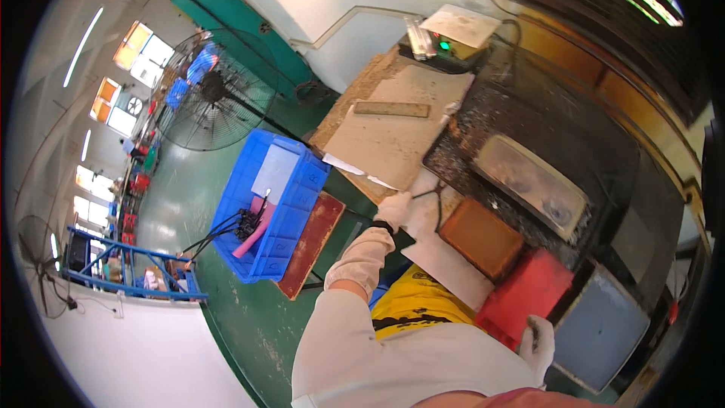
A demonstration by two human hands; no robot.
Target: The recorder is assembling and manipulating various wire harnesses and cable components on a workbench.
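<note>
My left hand (394,210), in a pale glove, reaches to the near edge of the workbench. Its fingers are closed on a thin black cable (427,194) that bends on the bench beside a brown rectangular block or tray (482,237). My right hand (537,344), gloved with darkened fingertips, hangs low between a red bin (526,296) and a blue-grey tray (602,329). Its fingers are bent and apart from the thumb, with nothing seen between them. A white sheet (445,263) lies at the bench edge, above a yellow printed cloth or bag (419,301).
Left of me a blue crate (291,215) with black cables (246,221) rests on a reddish board (321,230). Cardboard (411,132) carries a ruler-like strip (391,109). A metal pan (532,185) sits on the dark bench top. Behind the crate stands a large fan (215,89).
</note>
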